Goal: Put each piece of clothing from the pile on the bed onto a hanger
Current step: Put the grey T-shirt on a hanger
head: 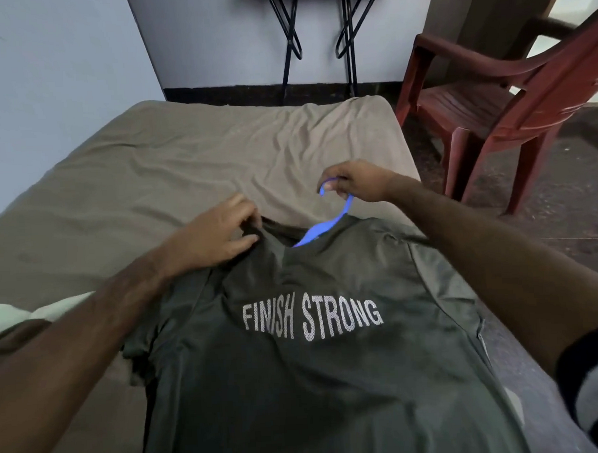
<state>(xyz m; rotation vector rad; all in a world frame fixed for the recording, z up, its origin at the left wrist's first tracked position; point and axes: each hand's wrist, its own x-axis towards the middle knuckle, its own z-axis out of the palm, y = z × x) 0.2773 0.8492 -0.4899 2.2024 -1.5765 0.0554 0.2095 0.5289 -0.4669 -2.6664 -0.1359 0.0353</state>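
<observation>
Right hand (355, 181) hooks its fingers round the blue hanger (328, 221) already inside the green shirt (314, 379) on the bed (151, 171), left hand (215, 231) pinches the collar, so nearly hung w/ pale clothes (27, 315) left.

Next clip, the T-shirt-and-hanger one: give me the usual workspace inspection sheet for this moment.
Surface: bed under a wrinkled tan sheet.
Job's things: dark green T-shirt lying on the bed; blue hanger partly inside its neck opening, hook sticking out.
Clutter: pale fabric at the left edge.
Grippers: left hand pinches the collar; right hand grips the hanger's hook.
Cables: nothing seen.
Surroundings: red plastic chair beside the bed; black metal stands against the wall.
</observation>
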